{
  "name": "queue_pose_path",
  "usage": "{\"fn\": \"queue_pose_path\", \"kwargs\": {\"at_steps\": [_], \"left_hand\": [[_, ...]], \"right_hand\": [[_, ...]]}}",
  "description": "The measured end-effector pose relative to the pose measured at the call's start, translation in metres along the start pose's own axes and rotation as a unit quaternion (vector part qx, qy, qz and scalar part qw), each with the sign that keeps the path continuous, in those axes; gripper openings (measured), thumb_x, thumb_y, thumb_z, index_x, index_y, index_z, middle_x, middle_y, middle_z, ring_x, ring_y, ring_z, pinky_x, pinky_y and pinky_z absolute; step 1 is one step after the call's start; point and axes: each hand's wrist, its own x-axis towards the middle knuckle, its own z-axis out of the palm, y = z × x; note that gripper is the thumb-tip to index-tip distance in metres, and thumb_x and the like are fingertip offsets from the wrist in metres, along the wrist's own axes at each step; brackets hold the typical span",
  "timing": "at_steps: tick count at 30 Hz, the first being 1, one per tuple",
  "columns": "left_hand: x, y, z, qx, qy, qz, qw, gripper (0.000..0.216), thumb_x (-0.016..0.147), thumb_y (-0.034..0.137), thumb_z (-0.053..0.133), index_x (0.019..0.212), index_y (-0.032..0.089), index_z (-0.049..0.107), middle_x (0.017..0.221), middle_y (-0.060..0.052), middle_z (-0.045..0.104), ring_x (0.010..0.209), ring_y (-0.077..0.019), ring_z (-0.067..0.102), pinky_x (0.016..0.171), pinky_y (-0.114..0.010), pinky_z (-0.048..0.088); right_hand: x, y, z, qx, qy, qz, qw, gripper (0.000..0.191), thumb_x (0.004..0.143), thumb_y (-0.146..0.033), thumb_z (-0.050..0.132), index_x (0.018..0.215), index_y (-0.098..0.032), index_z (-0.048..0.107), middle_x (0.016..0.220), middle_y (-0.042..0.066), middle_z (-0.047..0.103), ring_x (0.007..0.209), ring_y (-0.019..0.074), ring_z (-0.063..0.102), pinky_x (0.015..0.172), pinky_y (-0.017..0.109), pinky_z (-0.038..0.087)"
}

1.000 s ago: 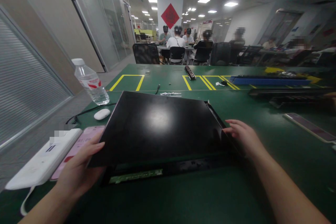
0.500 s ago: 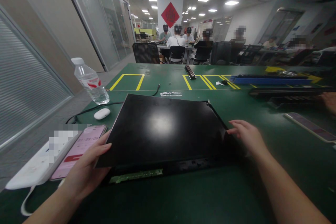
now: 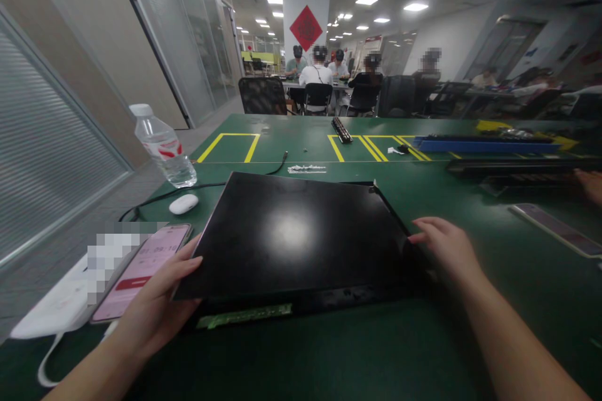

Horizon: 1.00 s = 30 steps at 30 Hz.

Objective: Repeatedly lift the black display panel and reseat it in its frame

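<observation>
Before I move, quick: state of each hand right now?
Left hand: holding the black panel by its left edge, thumb on top.
Right hand: fingers bent at the panel's right side; grip cannot be told.

To your left, you have a water bottle [image 3: 167, 153], a white oval item [image 3: 184, 204] near it, and a lit phone [image 3: 149, 258] nearer you. A blue strip [image 3: 486, 145] lies far right.

And here's the green table [image 3: 305, 366], marked with yellow tape [image 3: 239, 134]: clear bottle [image 3: 165, 149] at the left edge, white case [image 3: 183, 204] near it, lit phone [image 3: 153, 257] closer in, black frame [image 3: 329, 298] mid-table, blue tray [image 3: 484, 145] far right!
</observation>
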Motion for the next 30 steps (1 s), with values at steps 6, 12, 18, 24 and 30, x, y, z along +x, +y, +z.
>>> {"fn": "queue_pose_path", "kwargs": {"at_steps": [6,12,18,24,30], "left_hand": [[0.008,-0.004,-0.010,-0.008,-0.012,-0.001,1.000,0.079,0.062,0.019,0.091,0.138,0.030,0.075,0.120,-0.003,0.085,0.102,-0.0301,0.082,0.056,-0.026,0.067],[0.014,-0.008,-0.019,-0.007,0.006,-0.001,1.000,0.077,0.059,0.017,0.093,0.134,0.032,0.078,0.104,-0.001,0.087,0.073,-0.0229,0.082,0.046,-0.023,0.062],[0.012,-0.005,-0.011,-0.013,0.007,-0.011,1.000,0.075,0.057,0.018,0.094,0.130,0.030,0.080,0.115,-0.003,0.086,0.094,-0.0287,0.084,0.053,-0.025,0.066],[0.010,-0.004,-0.002,-0.026,0.002,-0.022,0.999,0.078,0.052,0.012,0.090,0.129,0.025,0.080,0.120,-0.007,0.085,0.101,-0.0317,0.083,0.052,-0.025,0.066],[0.009,-0.002,0.000,-0.030,0.024,-0.021,0.999,0.074,0.060,0.009,0.083,0.131,0.026,0.078,0.117,-0.006,0.085,0.099,-0.0299,0.083,0.052,-0.024,0.066]], "right_hand": [[0.001,0.003,0.000,-0.007,-0.007,0.010,1.000,0.042,0.074,-0.053,0.064,0.099,-0.023,0.077,0.078,0.011,0.081,0.073,0.0286,0.066,0.065,0.038,0.044],[0.000,0.001,-0.001,0.008,-0.005,0.005,1.000,0.037,0.071,-0.049,0.066,0.094,-0.022,0.077,0.076,0.010,0.080,0.075,0.0277,0.066,0.067,0.037,0.044],[-0.001,-0.001,-0.002,0.070,-0.006,0.026,0.997,0.034,0.069,-0.047,0.070,0.092,-0.022,0.076,0.072,0.010,0.079,0.065,0.0223,0.059,0.061,0.034,0.043],[0.001,0.001,-0.001,0.056,-0.009,0.025,0.998,0.031,0.070,-0.045,0.069,0.091,-0.023,0.075,0.072,0.008,0.079,0.053,0.0180,0.051,0.054,0.032,0.037],[0.002,0.000,-0.002,0.077,-0.010,0.015,0.997,0.027,0.070,-0.043,0.068,0.086,-0.022,0.074,0.070,0.010,0.079,0.065,0.0229,0.064,0.057,0.032,0.043]]}}
